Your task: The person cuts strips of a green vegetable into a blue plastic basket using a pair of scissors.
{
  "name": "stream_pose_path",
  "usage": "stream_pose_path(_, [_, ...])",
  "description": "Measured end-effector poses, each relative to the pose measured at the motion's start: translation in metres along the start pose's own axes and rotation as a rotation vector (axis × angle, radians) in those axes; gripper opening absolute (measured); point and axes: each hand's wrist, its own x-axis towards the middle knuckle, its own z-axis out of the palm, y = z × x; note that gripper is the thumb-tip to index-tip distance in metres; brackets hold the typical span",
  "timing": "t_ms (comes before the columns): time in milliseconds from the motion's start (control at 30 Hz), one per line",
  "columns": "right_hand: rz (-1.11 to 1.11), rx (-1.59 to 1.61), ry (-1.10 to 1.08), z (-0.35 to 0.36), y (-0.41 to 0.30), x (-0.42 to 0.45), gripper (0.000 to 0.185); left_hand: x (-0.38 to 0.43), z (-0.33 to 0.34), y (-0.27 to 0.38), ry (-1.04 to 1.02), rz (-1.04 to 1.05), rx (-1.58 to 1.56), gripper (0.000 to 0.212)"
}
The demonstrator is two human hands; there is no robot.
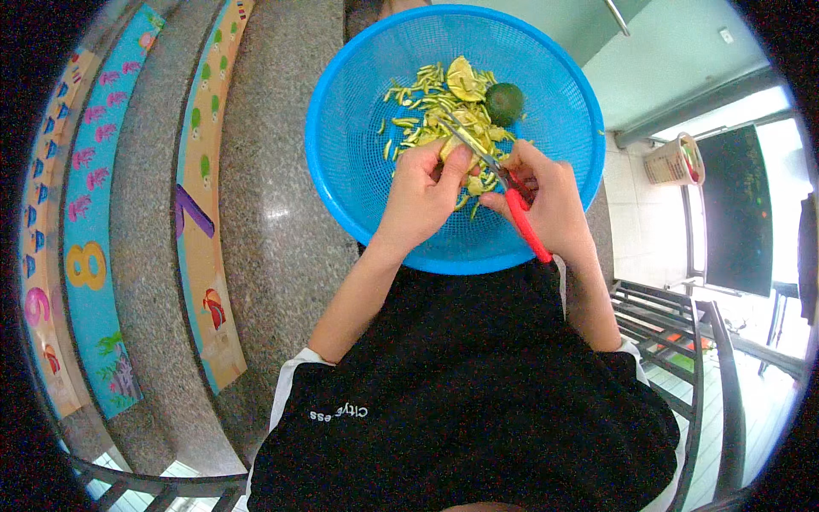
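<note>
My left hand (423, 195) pinches a pale yellow-green piece of citrus peel (453, 149) between thumb and fingers. In my right hand (545, 198) is a pair of red-handled scissors (526, 221), its metal blades lying across that piece. Both hands are over a blue plastic mesh basket (333, 189). Thin green-and-yellow strips of peel (425, 96) are scattered on the mesh beneath them. Beyond the hands, a larger yellow peel piece (466, 80) rests beside a rounded dark green fruit or peel cap (505, 104). My fingers hide part of the held piece and the strips below.
Stone steps (281, 211) rise on the left, with colourful number decals (89, 211) on their risers. A dark slatted metal railing (665, 345) stands at the right. Farther off are a printed paper-like tub (672, 161) and a dark panel (739, 208).
</note>
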Motion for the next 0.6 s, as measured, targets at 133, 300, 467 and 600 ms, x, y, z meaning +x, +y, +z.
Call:
stream_pose_path(133, [0.015, -0.086, -0.036, -0.003, 0.0, 0.006, 0.039, 0.004, -0.009, 0.0, -0.057, -0.018, -0.086, 0.029])
stream_pose_path(300, [0.071, -0.116, -0.043, -0.001, -0.002, 0.003, 0.04, 0.003, -0.007, 0.0, -0.054, -0.077, -0.19, 0.03])
stream_pose_path(467, [0.075, -0.116, -0.039, -0.001, 0.004, 0.001, 0.037, 0.005, -0.013, -0.001, -0.122, -0.211, -0.164, 0.03])
stream_pose_path(600, [0.015, 0.067, 0.052, -0.004, 0.009, 0.002, 0.036, 0.007, -0.01, -0.002, -0.048, -0.135, -0.112, 0.027])
